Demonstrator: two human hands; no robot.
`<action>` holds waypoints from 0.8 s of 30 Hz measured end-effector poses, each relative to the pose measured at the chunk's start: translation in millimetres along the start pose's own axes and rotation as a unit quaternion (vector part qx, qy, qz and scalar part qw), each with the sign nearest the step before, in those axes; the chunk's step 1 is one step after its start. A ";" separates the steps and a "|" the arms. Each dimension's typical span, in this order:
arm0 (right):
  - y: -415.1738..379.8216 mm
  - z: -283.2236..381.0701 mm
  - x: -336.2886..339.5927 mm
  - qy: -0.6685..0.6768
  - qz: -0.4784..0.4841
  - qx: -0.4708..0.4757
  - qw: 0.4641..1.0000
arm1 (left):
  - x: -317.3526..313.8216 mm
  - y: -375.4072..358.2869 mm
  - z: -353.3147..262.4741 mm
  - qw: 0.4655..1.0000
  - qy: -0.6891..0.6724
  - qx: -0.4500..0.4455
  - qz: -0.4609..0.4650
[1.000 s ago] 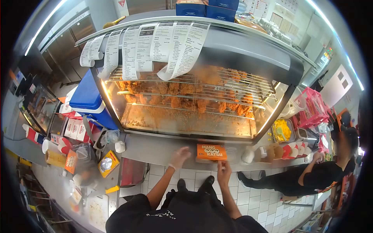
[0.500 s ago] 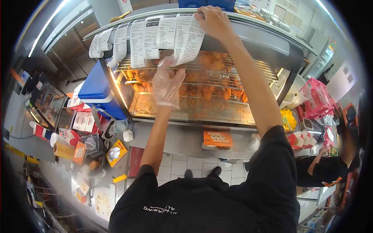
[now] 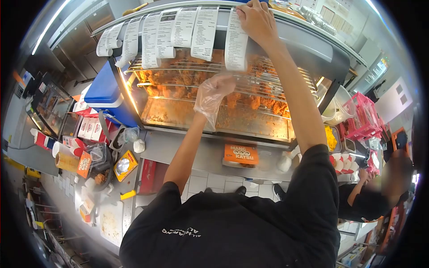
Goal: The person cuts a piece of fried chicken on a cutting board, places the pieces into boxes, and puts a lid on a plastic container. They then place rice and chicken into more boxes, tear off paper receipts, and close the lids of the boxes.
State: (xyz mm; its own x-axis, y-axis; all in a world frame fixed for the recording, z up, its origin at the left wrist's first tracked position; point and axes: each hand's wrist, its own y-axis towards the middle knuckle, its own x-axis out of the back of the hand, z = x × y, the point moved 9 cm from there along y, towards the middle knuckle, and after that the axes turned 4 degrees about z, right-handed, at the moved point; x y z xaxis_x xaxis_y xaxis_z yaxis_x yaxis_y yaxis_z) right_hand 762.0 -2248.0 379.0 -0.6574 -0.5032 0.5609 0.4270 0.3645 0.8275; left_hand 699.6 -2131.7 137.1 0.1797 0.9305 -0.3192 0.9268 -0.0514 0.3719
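Observation:
My bare right hand [image 3: 259, 22] is at the top rail of the heated display cabinet [image 3: 308, 47], its fingers closed on the upper end of a long printed order slip [image 3: 236, 42]. That slip hangs apart from the others, over the cabinet's front. My left hand [image 3: 217, 88], in a clear plastic glove, is raised before the cabinet, just below and left of the slip's lower end; motion blur smears its fingers. Behind it, pieces of fried chicken [image 3: 254, 102] lie on wire racks. Several more order slips [image 3: 204, 33] hang from the rail to the left.
An orange-topped food box [image 3: 241, 154] stands on the steel counter [image 3: 201, 152] below the cabinet. A blue cool box [image 3: 107, 96] is at the left, near a yellow kitchen scale [image 3: 125, 165]. Pink baskets [image 3: 359, 114] and a co-worker [image 3: 373, 196] are at the right.
The slip in my right hand has slid right along the rail, away from the others. My left hand has moved right, and its spread fingers have drawn in. The view has shifted slightly.

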 end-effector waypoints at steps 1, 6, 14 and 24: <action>-1.3 -0.8 -1.2 -0.026 0.011 0.004 1.000 | -8.2 -0.1 4.3 1.000 0.016 0.011 0.013; -2.5 -1.3 6.8 -0.030 0.024 0.051 0.998 | -25.6 -4.5 -46.4 0.965 0.168 -0.174 -0.105; -3.5 -3.3 9.4 -0.005 0.010 0.064 0.998 | -48.7 46.3 -19.5 0.993 0.023 -0.019 -0.118; -7.2 -5.6 7.2 -0.018 0.025 0.083 0.996 | -72.4 1.2 23.4 0.994 -0.088 0.012 -0.061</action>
State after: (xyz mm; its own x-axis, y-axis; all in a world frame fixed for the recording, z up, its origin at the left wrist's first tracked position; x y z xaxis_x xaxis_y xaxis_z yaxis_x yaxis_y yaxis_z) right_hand 757.7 -2258.6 377.2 -0.6603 -0.4539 0.5983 0.3542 0.5143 0.7811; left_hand 695.4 -2207.6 140.3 0.1175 0.8524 -0.5095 0.9525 0.0484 0.3007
